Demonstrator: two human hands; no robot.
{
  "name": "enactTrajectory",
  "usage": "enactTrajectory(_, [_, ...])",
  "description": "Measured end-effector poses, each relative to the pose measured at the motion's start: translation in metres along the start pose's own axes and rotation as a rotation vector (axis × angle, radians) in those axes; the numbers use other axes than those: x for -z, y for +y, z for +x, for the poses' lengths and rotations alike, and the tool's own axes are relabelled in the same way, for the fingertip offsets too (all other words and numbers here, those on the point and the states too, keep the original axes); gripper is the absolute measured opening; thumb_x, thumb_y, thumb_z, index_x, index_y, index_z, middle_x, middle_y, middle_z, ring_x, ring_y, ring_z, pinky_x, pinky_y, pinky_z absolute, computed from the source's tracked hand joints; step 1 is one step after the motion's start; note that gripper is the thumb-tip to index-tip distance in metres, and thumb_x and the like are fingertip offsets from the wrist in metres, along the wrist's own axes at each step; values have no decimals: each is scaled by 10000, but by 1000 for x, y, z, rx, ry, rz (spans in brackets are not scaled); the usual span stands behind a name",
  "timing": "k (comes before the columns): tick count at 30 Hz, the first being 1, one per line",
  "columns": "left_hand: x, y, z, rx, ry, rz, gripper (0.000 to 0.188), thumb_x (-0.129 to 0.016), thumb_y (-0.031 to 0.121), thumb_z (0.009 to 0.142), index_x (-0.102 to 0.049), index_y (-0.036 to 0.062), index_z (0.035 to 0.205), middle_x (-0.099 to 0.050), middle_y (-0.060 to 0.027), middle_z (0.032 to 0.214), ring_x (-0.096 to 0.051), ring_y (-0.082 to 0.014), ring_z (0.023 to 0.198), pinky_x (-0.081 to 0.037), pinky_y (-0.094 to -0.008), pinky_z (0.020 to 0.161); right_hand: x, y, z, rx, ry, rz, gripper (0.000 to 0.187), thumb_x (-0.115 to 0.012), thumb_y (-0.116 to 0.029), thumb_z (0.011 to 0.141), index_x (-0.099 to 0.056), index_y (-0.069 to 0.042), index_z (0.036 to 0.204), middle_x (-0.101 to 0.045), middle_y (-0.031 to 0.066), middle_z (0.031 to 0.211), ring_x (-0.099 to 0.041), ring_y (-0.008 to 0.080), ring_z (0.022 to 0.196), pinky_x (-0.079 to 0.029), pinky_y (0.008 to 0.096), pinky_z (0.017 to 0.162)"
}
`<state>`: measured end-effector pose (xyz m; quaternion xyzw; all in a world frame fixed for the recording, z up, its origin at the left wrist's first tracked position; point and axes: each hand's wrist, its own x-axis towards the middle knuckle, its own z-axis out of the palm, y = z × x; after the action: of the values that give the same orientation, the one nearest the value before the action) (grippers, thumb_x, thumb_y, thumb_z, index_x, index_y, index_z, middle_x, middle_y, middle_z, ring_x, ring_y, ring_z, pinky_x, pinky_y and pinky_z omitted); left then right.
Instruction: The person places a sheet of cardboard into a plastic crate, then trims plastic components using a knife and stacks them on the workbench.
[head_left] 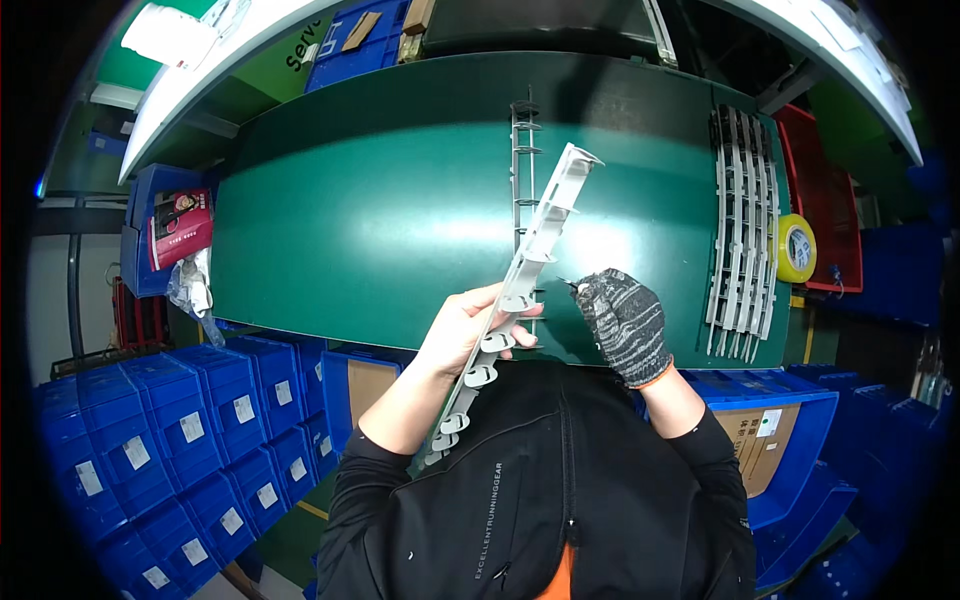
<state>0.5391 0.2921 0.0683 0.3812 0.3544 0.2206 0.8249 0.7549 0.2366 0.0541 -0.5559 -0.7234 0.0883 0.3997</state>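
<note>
My bare left hand [462, 328] is closed around a long, light grey plastic strip [546, 236] with curved tabs along it. The strip slants from near my chest up over the green table. To its right, my right hand [628, 322] wears a grey and black knitted glove. Its fingers pinch a thin, dark, pointed piece [567, 282], too small to identify. The piece sits a little apart from the strip. Beneath and beyond the held strip, another narrow ribbed strip [516, 165] lies on the table, partly covered by it.
Several similar strips [742, 230] lie side by side at the green table's [330, 220] right end. Beside them are a yellow tape roll [797, 248] and a red bin [825, 200]. A blue bin [145, 225] with a red packet [180, 228] stands left. Blue crates [165, 400] are stacked lower left.
</note>
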Motion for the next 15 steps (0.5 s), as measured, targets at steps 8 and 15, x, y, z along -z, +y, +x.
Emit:
enactTrajectory(8, [-3, -2, 6, 15, 38, -41, 461, -597, 296, 828, -502, -15, 1155, -610, -120, 1010, -642, -169, 751, -523, -219, 528, 6, -21, 22, -354, -136, 99, 136, -628, -186, 727, -629, -53, 759, -571, 111, 709, -564, 276, 670, -449, 373, 598])
enactTrajectory(15, [-2, -1, 7, 32, 9, -54, 422, -573, 261, 849, -500, -17, 1159, -601, -147, 1026, -646, -173, 752, -524, -223, 517, 8, -11, 24, -352, 1, 5, 130, -639, -181, 725, -629, -51, 731, -574, 109, 695, -559, 276, 639, -444, 366, 579])
